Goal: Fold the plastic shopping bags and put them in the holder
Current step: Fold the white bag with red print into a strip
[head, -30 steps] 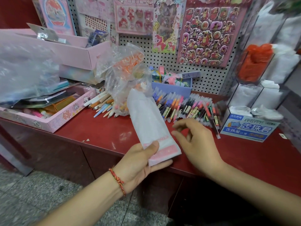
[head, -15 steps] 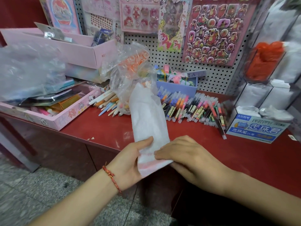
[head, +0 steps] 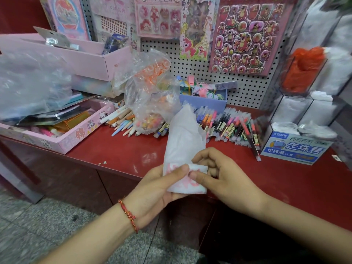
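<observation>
A white plastic bag [head: 182, 141] with pink print, folded into a long strip, is held over the front edge of the red counter [head: 122, 151]. Its lower end is turned up into a short fold. My left hand [head: 162, 187] grips that end from below, thumb on top. My right hand [head: 219, 174] pinches the folded end from the right with thumb and fingers. Clear holder compartments [head: 297, 109] stand at the right, with white bags in the lower ones and orange bags [head: 302, 69] in an upper one.
A clear bag of small items [head: 152, 96], loose pencils [head: 120, 121] and a row of pens [head: 230, 126] lie behind the hands. Pink boxes [head: 62, 138] fill the left; a blue-and-white pen box [head: 295, 149] sits at the right. A pegboard with sticker sheets [head: 245, 37] backs the counter.
My right hand came in from the right, took the bag's lower end and turned it up into a fold. My left hand kept its hold.
</observation>
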A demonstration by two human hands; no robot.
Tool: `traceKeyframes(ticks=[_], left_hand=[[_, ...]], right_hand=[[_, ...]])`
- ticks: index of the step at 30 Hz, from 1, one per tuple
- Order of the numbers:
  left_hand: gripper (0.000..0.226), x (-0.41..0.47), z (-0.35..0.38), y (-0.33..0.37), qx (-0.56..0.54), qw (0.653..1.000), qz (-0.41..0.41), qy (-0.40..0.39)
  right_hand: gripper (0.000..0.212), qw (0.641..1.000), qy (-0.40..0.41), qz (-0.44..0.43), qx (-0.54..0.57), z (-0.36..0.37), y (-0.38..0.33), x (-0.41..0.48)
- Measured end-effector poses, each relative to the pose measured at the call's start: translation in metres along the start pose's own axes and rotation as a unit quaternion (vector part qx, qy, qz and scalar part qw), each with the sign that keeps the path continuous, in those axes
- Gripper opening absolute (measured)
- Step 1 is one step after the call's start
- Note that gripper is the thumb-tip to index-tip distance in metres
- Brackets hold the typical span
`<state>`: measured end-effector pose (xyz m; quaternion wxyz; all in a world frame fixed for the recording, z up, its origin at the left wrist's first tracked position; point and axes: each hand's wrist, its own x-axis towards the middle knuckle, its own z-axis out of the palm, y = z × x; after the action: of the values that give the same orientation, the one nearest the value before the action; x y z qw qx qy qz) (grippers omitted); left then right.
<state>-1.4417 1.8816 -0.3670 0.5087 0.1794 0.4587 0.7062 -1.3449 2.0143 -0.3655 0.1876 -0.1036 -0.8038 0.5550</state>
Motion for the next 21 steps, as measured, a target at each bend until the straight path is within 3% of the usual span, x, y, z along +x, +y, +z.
traceKeyframes(ticks=[2,6,8,10,14,16,18,21], left_hand=[[0.038,0.001,0.003,-0.002,-0.024,0.999,0.012,0.041],[0.036,0.003,0.006,-0.001,-0.083,0.992,0.014,0.095],[0.031,0.005,0.003,0.002,-0.105,0.986,0.009,0.131],[0.027,0.005,-0.001,0.004,-0.129,0.981,0.005,0.142],[0.027,0.003,-0.001,0.003,-0.148,0.983,-0.011,0.105],[0.025,0.002,0.002,0.002,-0.152,0.984,-0.028,0.087],[0.025,0.000,0.000,0.004,-0.162,0.982,-0.059,0.072],[0.040,-0.005,-0.010,0.017,-0.223,0.968,-0.113,-0.006]], right_hand=[[0.019,1.000,-0.002,0.007,-0.009,0.001,-0.001,-0.001],[0.025,0.988,0.047,-0.036,-0.142,0.000,-0.001,0.001],[0.026,0.963,0.079,-0.097,-0.239,-0.007,-0.002,0.001],[0.037,0.918,0.060,-0.190,-0.344,-0.018,-0.002,-0.002],[0.059,0.835,-0.077,-0.304,-0.452,-0.014,-0.002,-0.010],[0.047,0.806,-0.088,-0.333,-0.482,-0.003,0.004,-0.008],[0.028,0.800,-0.071,-0.365,-0.470,0.000,0.006,-0.003],[0.037,0.822,-0.089,-0.390,-0.406,-0.004,0.001,-0.001]])
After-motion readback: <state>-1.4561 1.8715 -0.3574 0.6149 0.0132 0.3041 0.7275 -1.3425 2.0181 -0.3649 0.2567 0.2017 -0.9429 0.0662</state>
